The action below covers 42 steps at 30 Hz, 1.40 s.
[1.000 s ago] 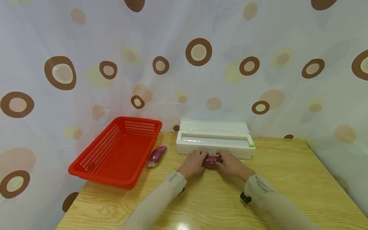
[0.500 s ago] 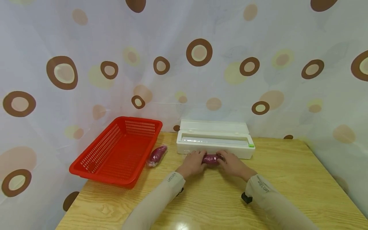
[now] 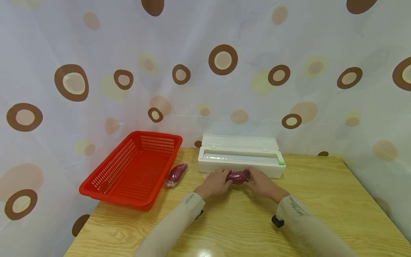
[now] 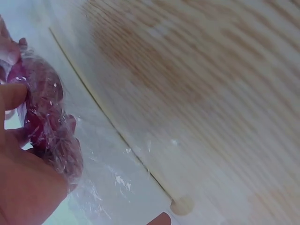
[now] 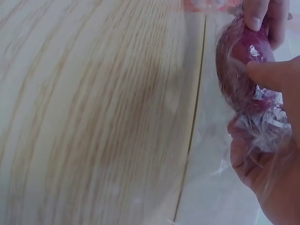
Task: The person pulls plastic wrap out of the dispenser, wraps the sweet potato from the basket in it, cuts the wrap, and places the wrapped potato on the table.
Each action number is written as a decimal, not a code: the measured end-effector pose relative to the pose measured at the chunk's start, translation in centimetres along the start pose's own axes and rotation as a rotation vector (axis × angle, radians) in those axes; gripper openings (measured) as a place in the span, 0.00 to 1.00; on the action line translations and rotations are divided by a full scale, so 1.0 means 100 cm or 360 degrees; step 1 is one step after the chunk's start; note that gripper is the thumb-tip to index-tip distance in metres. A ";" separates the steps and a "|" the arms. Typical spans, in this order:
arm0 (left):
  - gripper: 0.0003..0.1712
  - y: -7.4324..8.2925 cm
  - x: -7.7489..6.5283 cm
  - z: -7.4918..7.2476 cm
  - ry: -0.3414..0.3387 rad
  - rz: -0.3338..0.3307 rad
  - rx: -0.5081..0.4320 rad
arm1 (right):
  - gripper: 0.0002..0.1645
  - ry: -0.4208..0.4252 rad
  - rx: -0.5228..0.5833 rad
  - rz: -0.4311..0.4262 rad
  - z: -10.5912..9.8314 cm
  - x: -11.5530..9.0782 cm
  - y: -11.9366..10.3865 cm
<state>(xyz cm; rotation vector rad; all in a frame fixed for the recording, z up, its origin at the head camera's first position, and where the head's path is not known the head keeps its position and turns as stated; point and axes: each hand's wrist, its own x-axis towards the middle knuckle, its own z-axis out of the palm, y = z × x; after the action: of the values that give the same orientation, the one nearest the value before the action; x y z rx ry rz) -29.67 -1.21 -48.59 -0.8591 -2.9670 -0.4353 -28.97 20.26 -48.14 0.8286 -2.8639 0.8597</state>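
Observation:
A purple-red sweet potato (image 3: 237, 177) in crinkled cling film lies crosswise between the two hands, just in front of the white dispenser box (image 3: 205, 166). My left hand (image 3: 214, 184) grips its left end, and my right hand (image 3: 261, 184) holds the right end with curled fingers and thumb. Close up in the left wrist view, loose cling film (image 4: 56, 154) bunches around the sweet potato by the palm. Film also gathers at the end near the right palm in the right wrist view. Part of each end is hidden by fingers.
Left of the hands, a second wrapped sweet potato (image 3: 177, 174) lies on the wooden table (image 3: 237, 228). Beside it stands a red plastic basket (image 3: 135, 178) with slotted walls. The dispenser's lid (image 3: 239, 142) is raised, and a green slider (image 3: 281, 163) sits at its right end.
Both hands keep hold of the sweet potato. It has turned slightly in their grip and shifted a little to the right. The basket, second sweet potato and box stay put.

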 end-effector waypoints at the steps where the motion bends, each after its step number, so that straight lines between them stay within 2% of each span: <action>1: 0.27 -0.001 0.000 -0.001 -0.0008 0.0006 -0.0019 | 0.25 -0.0010 0.0016 -0.0009 -0.001 -0.001 0.001; 6: 0.34 -0.003 -0.002 -0.003 0.0008 0.0053 -0.0090 | 0.22 -0.0071 0.0067 -0.0031 -0.004 -0.003 0.001; 10: 0.35 -0.004 -0.003 -0.004 0.0038 0.0070 -0.0125 | 0.23 -0.0088 0.0071 -0.0032 -0.005 -0.003 -0.001; 19: 0.33 -0.008 -0.003 -0.005 0.0049 0.0088 -0.0184 | 0.29 -0.0002 -0.0041 -0.0014 -0.004 -0.004 0.000; 28: 0.32 -0.013 -0.003 -0.006 -0.0018 0.0049 -0.0314 | 0.37 0.0018 -0.0116 -0.0079 -0.005 -0.004 0.000; 35: 0.34 -0.011 -0.004 -0.008 -0.0012 0.0026 -0.0375 | 0.34 0.0020 -0.0146 -0.0115 -0.004 -0.004 0.001; 42: 0.38 -0.013 -0.003 -0.008 -0.0027 0.0003 -0.0420 | 0.36 -0.0054 -0.0017 -0.0045 -0.004 -0.004 0.001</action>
<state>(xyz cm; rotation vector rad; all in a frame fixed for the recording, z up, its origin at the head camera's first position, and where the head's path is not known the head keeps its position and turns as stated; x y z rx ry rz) -30.12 -2.67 -48.15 -0.8880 -2.9666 -0.8379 -28.74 20.76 -47.89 0.8893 -2.8757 0.8347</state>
